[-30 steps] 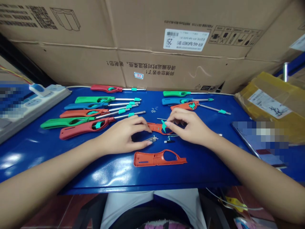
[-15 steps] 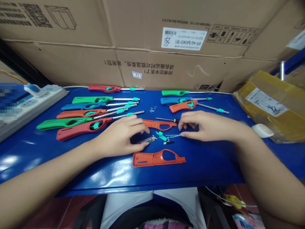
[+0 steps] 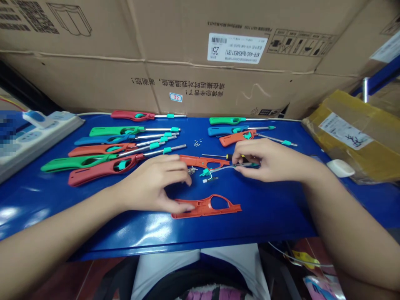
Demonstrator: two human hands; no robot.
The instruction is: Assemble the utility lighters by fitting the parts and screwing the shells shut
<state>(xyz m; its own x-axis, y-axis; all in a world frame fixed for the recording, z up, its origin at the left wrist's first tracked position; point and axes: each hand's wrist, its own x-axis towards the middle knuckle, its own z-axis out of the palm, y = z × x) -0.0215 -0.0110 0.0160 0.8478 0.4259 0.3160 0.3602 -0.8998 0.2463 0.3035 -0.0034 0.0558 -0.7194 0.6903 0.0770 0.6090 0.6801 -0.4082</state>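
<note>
Tube [image 3: 249, 165], thin and grey, sits mid-right over the counter [image 3: 265, 221], right hand's [image 3: 265, 160] thumb and fingers clamped on it, probably held by that end so the white wire [image 3: 222, 168], green trigger piece [image 3: 205, 172] and small dark piece [image 3: 211, 179] trail left, clear of the grip. Left hand [image 3: 159, 183] has fingers apart, nothing visibly gripped; thumb over near half shell [image 3: 208, 206], contact can't tell; index tip near clear part [image 3: 193, 170], mostly hidden. Orange half shells: two, near one and far one [image 3: 201, 161], both hollow side up, likely so the insides stay reachable. Screwdriver [image 3: 229, 157]: one, just beyond the far shell, handle beside right hand, presumably parked within reach. Tiny silvery bits [image 3: 197, 143]: one loose bunch farther off, maybe grouped against loss, too small to count. Whole-looking lighters: nine. Left group [image 3: 100, 173] has six (two red, two green, one blue, one orange); far right group [image 3: 228, 131] has three (green, blue, orange). All roughly lengthwise, tubes rightward, probably set aside to spare middle space. Edges: one power strip [image 3: 31, 137] left; one white rounded object [image 3: 340, 168] and one taped parcel [image 3: 340, 112] right.
</note>
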